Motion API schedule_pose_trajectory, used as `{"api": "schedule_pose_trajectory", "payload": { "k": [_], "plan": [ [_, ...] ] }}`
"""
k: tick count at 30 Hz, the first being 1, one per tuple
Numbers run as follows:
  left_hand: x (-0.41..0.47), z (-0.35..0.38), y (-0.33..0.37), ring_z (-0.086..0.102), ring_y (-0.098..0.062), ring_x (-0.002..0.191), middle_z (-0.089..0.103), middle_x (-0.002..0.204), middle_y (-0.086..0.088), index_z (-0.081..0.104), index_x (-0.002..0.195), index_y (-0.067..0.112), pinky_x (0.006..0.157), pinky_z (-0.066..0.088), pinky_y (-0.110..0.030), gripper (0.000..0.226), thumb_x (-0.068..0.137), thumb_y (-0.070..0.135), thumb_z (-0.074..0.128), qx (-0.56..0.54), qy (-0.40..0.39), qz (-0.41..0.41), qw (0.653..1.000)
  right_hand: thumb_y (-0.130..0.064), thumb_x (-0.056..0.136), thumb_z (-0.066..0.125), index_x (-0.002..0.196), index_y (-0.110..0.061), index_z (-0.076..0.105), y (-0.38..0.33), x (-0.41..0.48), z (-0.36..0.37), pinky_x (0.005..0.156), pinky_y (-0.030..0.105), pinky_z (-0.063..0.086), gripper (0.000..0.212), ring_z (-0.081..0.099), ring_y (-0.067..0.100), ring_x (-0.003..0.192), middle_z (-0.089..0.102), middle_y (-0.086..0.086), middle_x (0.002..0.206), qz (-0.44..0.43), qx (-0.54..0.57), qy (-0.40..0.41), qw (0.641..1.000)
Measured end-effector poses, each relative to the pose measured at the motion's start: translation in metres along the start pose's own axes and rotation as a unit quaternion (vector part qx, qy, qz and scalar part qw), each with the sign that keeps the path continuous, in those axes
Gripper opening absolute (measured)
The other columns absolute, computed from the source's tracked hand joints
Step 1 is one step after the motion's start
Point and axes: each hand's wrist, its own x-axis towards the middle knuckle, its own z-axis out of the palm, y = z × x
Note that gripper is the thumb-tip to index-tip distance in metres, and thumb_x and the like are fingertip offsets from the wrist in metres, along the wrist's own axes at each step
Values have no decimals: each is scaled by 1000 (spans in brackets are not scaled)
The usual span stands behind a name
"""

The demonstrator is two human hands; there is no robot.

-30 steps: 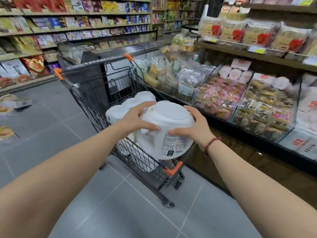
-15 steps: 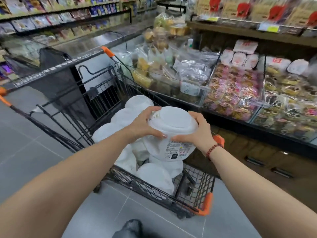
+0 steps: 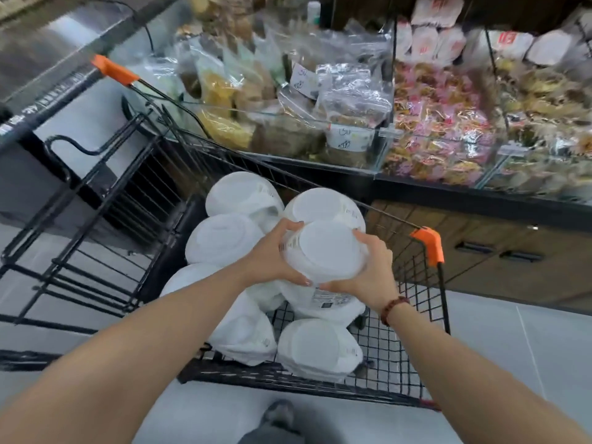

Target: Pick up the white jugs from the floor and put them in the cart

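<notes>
I hold a white jug [image 3: 326,251] bottom-up between both hands, inside the basket of the black wire cart [image 3: 413,357]. My left hand [image 3: 272,254] grips its left side and my right hand [image 3: 368,270] its right side. The jug is low in the basket, over other white jugs [image 3: 224,238] packed in it. Several more lie around it, one at the back [image 3: 323,203] and one at the front [image 3: 317,344]. The held jug's lower part is hidden by my hands and its neighbours.
The cart has orange corner caps [image 3: 427,241] and a folded child seat frame [image 3: 96,200] on the left. A glass-fronted display of bagged snacks [image 3: 352,123] runs just beyond the cart. Grey tiled floor [image 3: 512,354] lies right of it. My shoe [image 3: 278,415] shows below.
My hands have lowered the jug from above the cart rim down into the basket among the other jugs. My view has tilted further downward and closer to the cart.
</notes>
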Motion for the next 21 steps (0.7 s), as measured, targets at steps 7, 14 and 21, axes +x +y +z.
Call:
{"api": "schedule_pose_trajectory", "payload": {
  "k": [7, 14, 21],
  "plan": [
    [24, 0, -24, 44, -9, 124, 44, 132, 12, 39, 125, 36, 103, 45, -35, 98, 46, 21, 94, 36, -43, 3, 998, -38, 34, 95, 131, -24, 39, 14, -1, 19, 98, 31, 32, 113, 21, 5, 109, 29, -8, 119, 41, -51, 33, 997],
    [34, 5, -38, 42, -11, 125, 42, 132, 13, 39, 126, 39, 105, 42, -40, 101, 43, 22, 95, 75, -57, 12, 995, -42, 37, 94, 137, -25, 34, 23, -5, 34, 92, 21, 21, 117, 22, 9, 114, 32, -6, 126, 61, -89, 30, 994],
    [33, 3, -42, 40, -14, 127, 39, 133, 15, 29, 127, 46, 105, 41, -41, 108, 43, 26, 93, 117, -80, 16, 990, -50, 43, 89, 142, -29, 23, 23, -8, 42, 102, 28, 20, 122, 21, 22, 128, 25, -1, 140, 94, -118, -6, 988]
  ]
}}
